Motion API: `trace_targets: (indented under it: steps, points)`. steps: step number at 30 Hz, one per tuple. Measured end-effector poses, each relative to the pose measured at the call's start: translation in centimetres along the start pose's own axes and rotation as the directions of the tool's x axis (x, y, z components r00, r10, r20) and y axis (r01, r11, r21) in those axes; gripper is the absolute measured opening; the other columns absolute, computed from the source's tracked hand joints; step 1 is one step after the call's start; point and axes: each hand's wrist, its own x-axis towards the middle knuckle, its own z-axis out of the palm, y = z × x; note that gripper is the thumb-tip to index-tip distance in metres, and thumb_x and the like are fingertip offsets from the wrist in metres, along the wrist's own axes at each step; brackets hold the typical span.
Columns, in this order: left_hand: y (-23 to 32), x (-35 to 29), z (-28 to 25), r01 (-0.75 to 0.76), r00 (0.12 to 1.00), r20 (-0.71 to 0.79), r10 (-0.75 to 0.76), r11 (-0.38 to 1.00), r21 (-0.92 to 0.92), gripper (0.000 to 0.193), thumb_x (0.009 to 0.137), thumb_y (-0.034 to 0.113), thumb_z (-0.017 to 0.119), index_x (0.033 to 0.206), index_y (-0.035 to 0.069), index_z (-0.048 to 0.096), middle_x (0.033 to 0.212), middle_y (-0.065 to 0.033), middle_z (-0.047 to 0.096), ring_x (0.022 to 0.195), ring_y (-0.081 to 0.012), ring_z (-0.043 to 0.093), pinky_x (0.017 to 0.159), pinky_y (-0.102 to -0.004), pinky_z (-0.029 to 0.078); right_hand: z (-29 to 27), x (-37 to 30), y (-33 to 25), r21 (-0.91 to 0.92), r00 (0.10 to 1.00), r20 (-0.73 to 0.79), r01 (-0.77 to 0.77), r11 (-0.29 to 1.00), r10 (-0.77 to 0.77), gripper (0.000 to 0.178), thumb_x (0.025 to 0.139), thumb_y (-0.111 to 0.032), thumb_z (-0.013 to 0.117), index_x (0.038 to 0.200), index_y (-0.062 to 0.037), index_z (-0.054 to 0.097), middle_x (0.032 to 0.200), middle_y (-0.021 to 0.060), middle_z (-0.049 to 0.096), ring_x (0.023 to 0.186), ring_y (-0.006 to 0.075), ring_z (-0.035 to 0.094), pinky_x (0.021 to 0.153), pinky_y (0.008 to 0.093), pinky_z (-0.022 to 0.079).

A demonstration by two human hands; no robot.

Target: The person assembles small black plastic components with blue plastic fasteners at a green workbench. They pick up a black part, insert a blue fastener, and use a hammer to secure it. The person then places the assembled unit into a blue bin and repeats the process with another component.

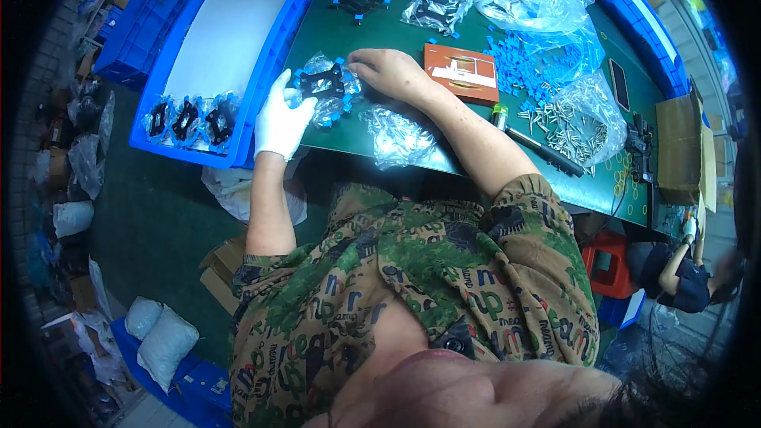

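A black X-shaped bracket (323,84) with blue corner caps lies in a clear plastic bag near the table's front edge, left of centre. My left hand (277,123), in a white glove, has the bag's left edge between thumb and fingers. From the other side my bare right hand (390,73) curls its fingertips onto the right upper edge of the bagged bracket. The tips of the right fingers are partly hidden. Just below the right forearm lies a heap of clear plastic bags (396,139).
Left of the table stands a blue crate (238,154) with 3 bagged brackets. An uncapped-looking bracket frame (361,3) lies farther back. Rightward are an orange box (461,73), blue caps (523,63), metal screws (567,131), a dark tool (547,150) and a phone (619,85). Another person (682,277) works far right.
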Motion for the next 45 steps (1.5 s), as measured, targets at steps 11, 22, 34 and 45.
trace_targets:
  steps: [11, 22, 34, 45]
  points:
    - [5.3, -0.5, -0.2, -0.398, 0.817, -0.143, 0.559, 0.725, 0.562, 0.046, 0.083, 0.028, 0.075, 0.121, 0.003, 0.068, 0.122, -0.0185, 0.068, 0.113, -0.0369, 0.063, 0.099, -0.0470, 0.049, -6.8, 0.2, -3.6, 0.574, 0.943, -0.326, 0.139, 0.807, 0.070, 0.027, 0.102, -0.023, 0.063, 0.119, -0.0027, 0.069, 0.073, -0.0037, 0.058, 0.063, 0.0039, 0.052, 0.054, 0.0210, 0.041]
    - [6.1, 0.1, 2.9, -0.492, 0.857, 0.132, 0.497, 0.717, 0.493, 0.048, 0.087, 0.028, 0.071, 0.127, 0.002, 0.065, 0.137, -0.0201, 0.059, 0.133, -0.0379, 0.050, 0.107, -0.0506, 0.039, -23.9, -7.4, 12.3, -0.509, 0.895, -0.341, -0.432, 0.744, 0.287, 0.031, 0.098, -0.032, 0.058, 0.111, -0.0096, 0.074, 0.108, 0.0165, 0.072, 0.100, 0.0378, 0.068, 0.088, 0.0473, 0.054]
    - [6.2, -0.3, 2.7, -0.428, 0.898, 0.149, 0.414, 0.740, 0.519, 0.050, 0.088, 0.028, 0.070, 0.131, 0.002, 0.063, 0.142, -0.0195, 0.056, 0.137, -0.0365, 0.047, 0.111, -0.0499, 0.036, -27.2, -4.2, 21.0, -0.815, 0.875, -0.459, -0.483, 0.320, 0.151, 0.027, 0.093, -0.034, 0.066, 0.095, -0.0092, 0.076, 0.105, 0.0153, 0.072, 0.107, 0.0357, 0.066, 0.094, 0.0447, 0.051]
    - [9.0, -1.9, 1.8, -0.522, 0.811, -0.039, 0.584, 0.751, 0.405, 0.061, 0.086, 0.029, 0.074, 0.137, 0.001, 0.057, 0.149, -0.0208, 0.050, 0.140, -0.0342, 0.044, 0.116, -0.0458, 0.034, -16.6, -8.6, 1.2, 0.830, 0.929, 0.099, -0.275, 0.486, 0.357, 0.022, 0.099, -0.026, 0.066, 0.110, -0.0071, 0.071, 0.100, 0.0033, 0.073, 0.085, 0.0113, 0.068, 0.082, 0.0298, 0.055]
